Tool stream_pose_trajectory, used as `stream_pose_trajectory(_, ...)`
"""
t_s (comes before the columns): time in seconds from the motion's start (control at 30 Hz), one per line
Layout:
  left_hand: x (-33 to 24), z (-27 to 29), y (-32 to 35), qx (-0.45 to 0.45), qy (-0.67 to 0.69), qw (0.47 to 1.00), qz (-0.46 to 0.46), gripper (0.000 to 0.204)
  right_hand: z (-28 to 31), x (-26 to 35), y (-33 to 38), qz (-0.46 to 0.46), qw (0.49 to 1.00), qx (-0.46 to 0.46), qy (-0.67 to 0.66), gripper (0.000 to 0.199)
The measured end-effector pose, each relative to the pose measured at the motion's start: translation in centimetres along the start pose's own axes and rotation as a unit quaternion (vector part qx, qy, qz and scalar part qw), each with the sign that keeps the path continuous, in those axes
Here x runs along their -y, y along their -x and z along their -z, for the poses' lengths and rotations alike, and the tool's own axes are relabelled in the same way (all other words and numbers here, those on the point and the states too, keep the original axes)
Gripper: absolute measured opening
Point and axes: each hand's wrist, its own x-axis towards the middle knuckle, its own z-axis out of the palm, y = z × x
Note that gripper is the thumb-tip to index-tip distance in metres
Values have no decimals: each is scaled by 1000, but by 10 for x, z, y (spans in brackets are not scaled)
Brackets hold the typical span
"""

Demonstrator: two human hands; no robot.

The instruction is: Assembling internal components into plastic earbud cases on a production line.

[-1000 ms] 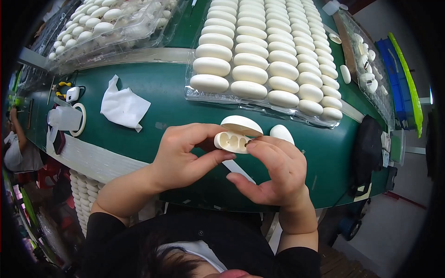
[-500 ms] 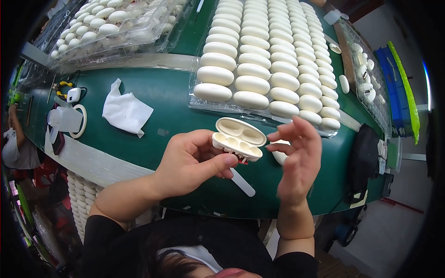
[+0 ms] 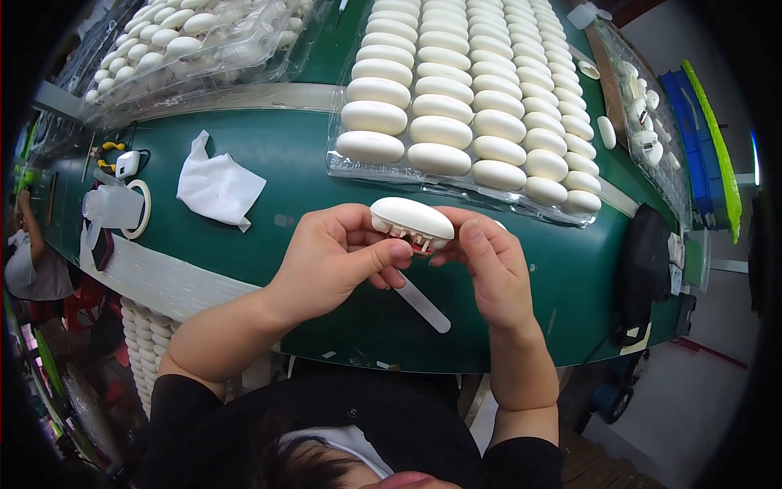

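Observation:
Both hands hold a small white oval case (image 3: 413, 214) above the green table, its smooth lid now down. On its underside, bare inner parts show, with something red and dark among them. My left hand (image 3: 326, 259) grips the left end, thumb in front and fingers curled behind. At the right end, my right hand (image 3: 495, 270) pinches the case between thumb and fingers. Below them, a flat white stick (image 3: 422, 301) lies on the table. Part of another white piece (image 3: 500, 224) peeks out behind my right hand.
A clear tray (image 3: 391, 173) of white oval shells stands ahead, with more stacked trays (image 3: 236, 69) at far left. A white cloth (image 3: 218, 186) and a plastic bottle (image 3: 114, 207) lie left. A black bag (image 3: 643, 265) sits right. Another person (image 3: 32, 261) is at far left.
The case's lid has gone from raised to down. My right hand has moved left from beside the case and taken hold of its right end.

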Motion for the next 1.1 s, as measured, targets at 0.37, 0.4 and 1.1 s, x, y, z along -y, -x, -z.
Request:
stream_pose_trajectory(0.37, 7, -6, 4, 28, 50, 986, -158, 58, -19, -10, 0, 276, 928, -38, 248, 53)
stream_pose_trajectory(0.4, 8, -5, 4, 28, 50, 986, -158, 58, -19, -11, 0, 275, 928, -37, 248, 53)
stream_pose_trajectory(1.1, 15, -4, 6, 7, -115, 969, -220, 50, -11, 3, -5, 370, 835, -74, 400, 24)
